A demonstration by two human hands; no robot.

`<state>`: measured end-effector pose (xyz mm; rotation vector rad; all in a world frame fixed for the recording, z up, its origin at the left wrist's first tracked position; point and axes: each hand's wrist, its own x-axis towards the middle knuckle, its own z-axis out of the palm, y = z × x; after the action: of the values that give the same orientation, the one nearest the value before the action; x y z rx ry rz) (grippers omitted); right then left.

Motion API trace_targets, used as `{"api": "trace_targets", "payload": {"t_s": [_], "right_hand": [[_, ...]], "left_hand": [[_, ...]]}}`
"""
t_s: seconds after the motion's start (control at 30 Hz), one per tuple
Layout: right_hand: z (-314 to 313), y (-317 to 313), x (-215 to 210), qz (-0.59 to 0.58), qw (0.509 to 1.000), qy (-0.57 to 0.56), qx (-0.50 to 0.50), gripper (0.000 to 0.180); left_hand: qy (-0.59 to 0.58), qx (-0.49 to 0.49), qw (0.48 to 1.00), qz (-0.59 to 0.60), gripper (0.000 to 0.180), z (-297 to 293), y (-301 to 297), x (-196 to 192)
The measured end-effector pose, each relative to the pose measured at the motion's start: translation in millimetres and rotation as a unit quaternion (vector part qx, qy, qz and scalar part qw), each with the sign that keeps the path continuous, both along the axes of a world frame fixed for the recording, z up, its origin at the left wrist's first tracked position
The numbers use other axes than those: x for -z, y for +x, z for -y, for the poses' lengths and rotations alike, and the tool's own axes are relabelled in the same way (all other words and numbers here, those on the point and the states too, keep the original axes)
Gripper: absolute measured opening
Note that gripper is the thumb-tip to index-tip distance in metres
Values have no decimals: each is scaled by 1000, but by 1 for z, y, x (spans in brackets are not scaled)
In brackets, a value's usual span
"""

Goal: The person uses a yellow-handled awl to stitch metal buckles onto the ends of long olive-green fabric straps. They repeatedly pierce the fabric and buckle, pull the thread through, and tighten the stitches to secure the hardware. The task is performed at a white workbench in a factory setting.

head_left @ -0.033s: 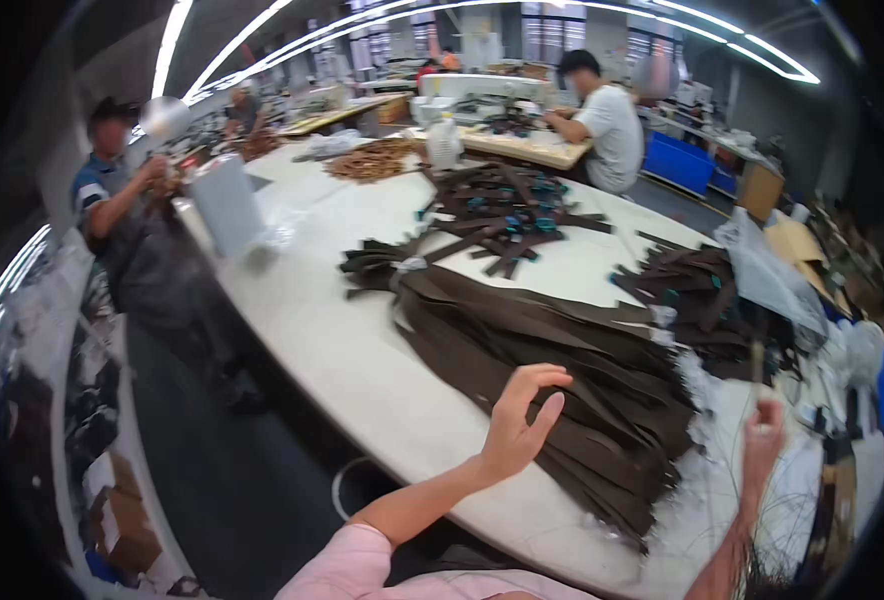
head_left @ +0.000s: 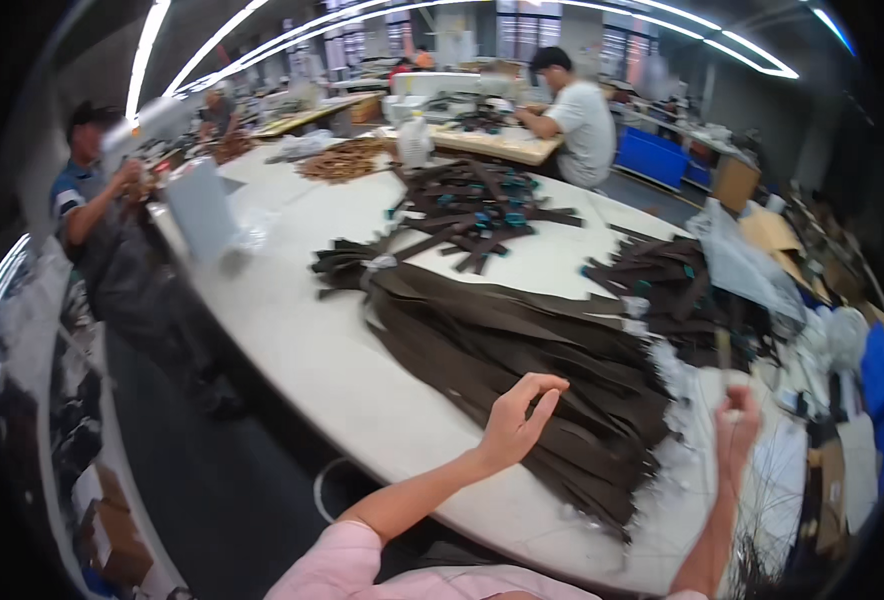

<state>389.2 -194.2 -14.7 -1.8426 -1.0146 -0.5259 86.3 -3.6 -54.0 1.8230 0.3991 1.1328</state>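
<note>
A large bundle of dark brown flat straps (head_left: 522, 330) lies on the white table (head_left: 292, 340), gathered by a pale tie near its far left end. Frayed whitish ends show along its near right side. Over the near part of the bundle hovers my left hand (head_left: 518, 422), its fingers bent and the thumb apart, with nothing visible between them. Right of the bundle, my right hand (head_left: 736, 425) is closed around a thin upright stick-like tool (head_left: 724, 350), too blurred to name. Loose threads hang by the right forearm.
Dark straps with teal bits lie in a far pile (head_left: 487, 205) and a right pile (head_left: 652, 285). A clear plastic bag (head_left: 747, 260) covers part of the latter. Brown strips (head_left: 347, 160) lie farther back. One person (head_left: 92, 190) stands left; another (head_left: 577, 120) sits beyond the table.
The whole view has shifted, so the scene sits farther left. Against the bundle, my left hand has moved slightly right, its thumb closer to the fingers. My right hand keeps its grip.
</note>
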Motion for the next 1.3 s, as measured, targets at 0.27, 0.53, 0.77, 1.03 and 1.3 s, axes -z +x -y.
{"api": "trace_targets", "payload": {"t_s": [0.27, 0.53, 0.77, 1.03, 1.3], "right_hand": [[30, -30, 11, -15, 995, -42, -86, 20], [73, -27, 35, 96, 989, 84, -75, 16], [64, -75, 68, -414, 847, 269, -198, 8], [48, -81, 54, -292, 863, 341, -231, 24], [93, -61, 108, -11, 981, -17, -192, 19]], "left_hand": [[-223, 233, 941, 106, 38, 96, 181, 7], [-321, 155, 927, 117, 31, 125, 208, 2], [-515, 286, 808, 32, 39, 160, 186, -12], [-315, 232, 920, -6, 36, 143, 111, 54], [301, 141, 885, -326, 63, 68, 16, 97]]}}
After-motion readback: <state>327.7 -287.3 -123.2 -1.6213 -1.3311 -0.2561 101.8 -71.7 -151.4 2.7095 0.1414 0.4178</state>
